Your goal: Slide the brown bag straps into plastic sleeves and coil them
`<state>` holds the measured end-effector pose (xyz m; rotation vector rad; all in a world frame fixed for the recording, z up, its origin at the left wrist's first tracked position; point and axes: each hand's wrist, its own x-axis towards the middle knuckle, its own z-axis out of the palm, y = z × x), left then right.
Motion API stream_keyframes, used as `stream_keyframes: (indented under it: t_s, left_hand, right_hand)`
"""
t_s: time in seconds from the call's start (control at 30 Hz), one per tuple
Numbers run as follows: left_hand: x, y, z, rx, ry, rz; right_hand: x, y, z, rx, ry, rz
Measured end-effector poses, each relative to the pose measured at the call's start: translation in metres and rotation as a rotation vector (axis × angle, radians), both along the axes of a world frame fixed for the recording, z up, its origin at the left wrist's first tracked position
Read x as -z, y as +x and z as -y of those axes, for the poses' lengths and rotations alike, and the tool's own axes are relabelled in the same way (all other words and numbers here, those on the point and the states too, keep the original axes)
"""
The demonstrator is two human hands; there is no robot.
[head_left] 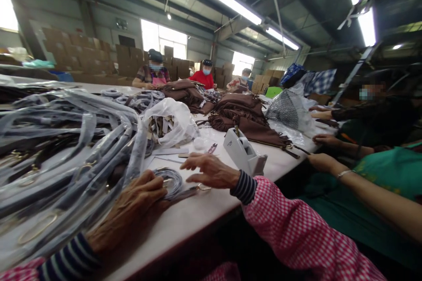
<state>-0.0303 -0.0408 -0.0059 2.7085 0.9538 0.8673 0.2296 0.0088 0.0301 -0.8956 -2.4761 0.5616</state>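
On the table edge in front of me lies a coiled strap (176, 181) in grey-blue plastic wrap. Its brown end with a gold clasp (203, 187) points to the right. The fingers of my left hand (136, 199) are bent and closed on the coil's left side; their tips are partly hidden. My right hand (211, 171) hovers just above the coil's right side, fingers apart and holding nothing. Behind that wrist stands a white tape dispenser (242, 151). A small pair of snips (212, 148) lies beyond my right fingers.
Many plastic-wrapped straps (99, 114) with gold rings cover the left side. A clear bag of scraps (184, 118) and brown bags (240, 112) sit further back. At right, close by, a co-worker's hand (321, 162) holds a strap. Other people sit across the table.
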Motion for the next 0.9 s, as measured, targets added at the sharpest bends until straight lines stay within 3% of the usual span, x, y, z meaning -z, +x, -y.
stream_keyframes:
  t_s: [0.1,0.17,0.27,0.37,0.47,0.57,0.73,0.9]
  left_hand:
    - [0.003,0.0,-0.002,-0.019,-0.032,-0.109]
    - [0.006,-0.001,-0.003,-0.043,-0.052,-0.104]
    - [0.005,-0.005,-0.004,-0.059,-0.112,-0.024]
    - [-0.001,-0.009,-0.007,-0.167,-0.193,0.135]
    - [-0.012,-0.007,-0.012,-0.312,-0.348,0.309]
    - [-0.022,0.006,-0.02,-0.371,-0.526,0.557]
    - [-0.025,0.044,-0.033,-0.251,-0.775,0.911]
    - [-0.009,0.063,-0.038,-0.168,-0.978,1.059]
  right_hand:
    - [0.007,0.037,0.0,0.353,-0.006,-0.197]
    - [0.018,0.055,0.006,0.474,-0.057,-0.219]
    - [0.036,0.066,0.021,0.475,-0.15,-0.24]
    - [0.043,0.067,0.031,0.487,-0.107,-0.259]
    - [0.044,0.07,0.027,0.555,-0.031,-0.201]
    - [0.046,0.076,0.016,0.647,-0.039,-0.121]
    - [0.047,0.077,0.006,0.677,-0.123,-0.03]
    - [0.047,0.073,0.0,0.63,-0.221,-0.093]
